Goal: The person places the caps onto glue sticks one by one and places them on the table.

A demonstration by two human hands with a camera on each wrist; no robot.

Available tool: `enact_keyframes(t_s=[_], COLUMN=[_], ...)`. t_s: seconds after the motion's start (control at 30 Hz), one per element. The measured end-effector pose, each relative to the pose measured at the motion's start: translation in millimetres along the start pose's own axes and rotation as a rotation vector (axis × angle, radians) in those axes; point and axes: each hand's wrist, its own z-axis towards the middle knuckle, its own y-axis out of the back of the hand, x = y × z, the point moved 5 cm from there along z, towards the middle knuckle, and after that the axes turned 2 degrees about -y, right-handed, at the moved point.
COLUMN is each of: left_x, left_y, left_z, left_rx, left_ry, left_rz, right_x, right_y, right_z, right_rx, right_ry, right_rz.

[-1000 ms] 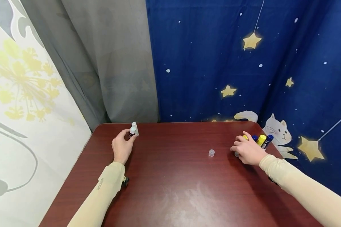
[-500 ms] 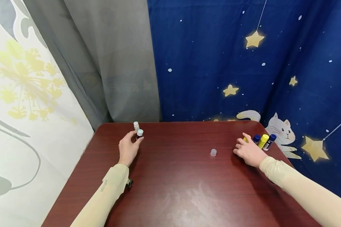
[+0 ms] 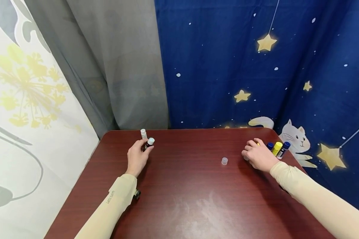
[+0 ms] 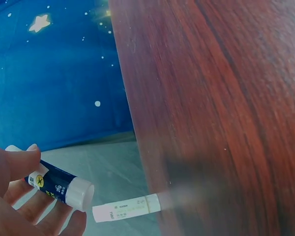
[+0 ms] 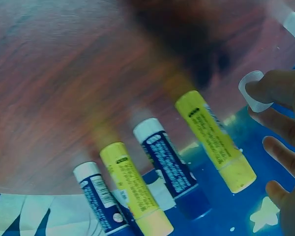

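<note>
My left hand (image 3: 138, 157) grips a dark blue glue stick (image 4: 56, 184) with a white end, tilted to the right above the table. Just behind it a white glue stick (image 3: 144, 133) stands upright near the table's back edge. At the right, my right hand (image 3: 259, 155) pinches a small translucent cap (image 5: 255, 91) between thumb and finger. Close by stands a row of glue sticks: a yellow one (image 5: 215, 140) nearest the hand, a dark blue one (image 5: 168, 164), another yellow one (image 5: 133, 189) and another dark blue one (image 5: 101, 199). In the head view my hand partly hides the nearest.
A second translucent cap (image 3: 224, 161) sits on the dark red wooden table (image 3: 185, 186), left of my right hand. Behind the table hang a grey curtain (image 3: 134, 66) and a blue star-patterned curtain (image 3: 209, 66).
My left hand has moved slightly right and toward me with the dark blue glue stick, which now leans right, apart from the white one. The right hand has shifted slightly left.
</note>
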Motion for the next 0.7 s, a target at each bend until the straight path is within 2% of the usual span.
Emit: enact_keyframes(t_s=[0.4, 0.7], left_x=[-9.3, -19.0], left_y=[-2.4, -6.0], left_z=[3.4, 7.8], left_rx=[-0.010, -0.017], left_ry=[-0.029, -0.051], left_rz=[-0.015, -0.032], right_x=[-0.4, 3.0], right_y=[18.3, 29.9], right_z=[32.1, 56.2], right_rx=[0.010, -0.057], right_ry=[-0.115, -0.133], right_rz=[0.038, 0.061])
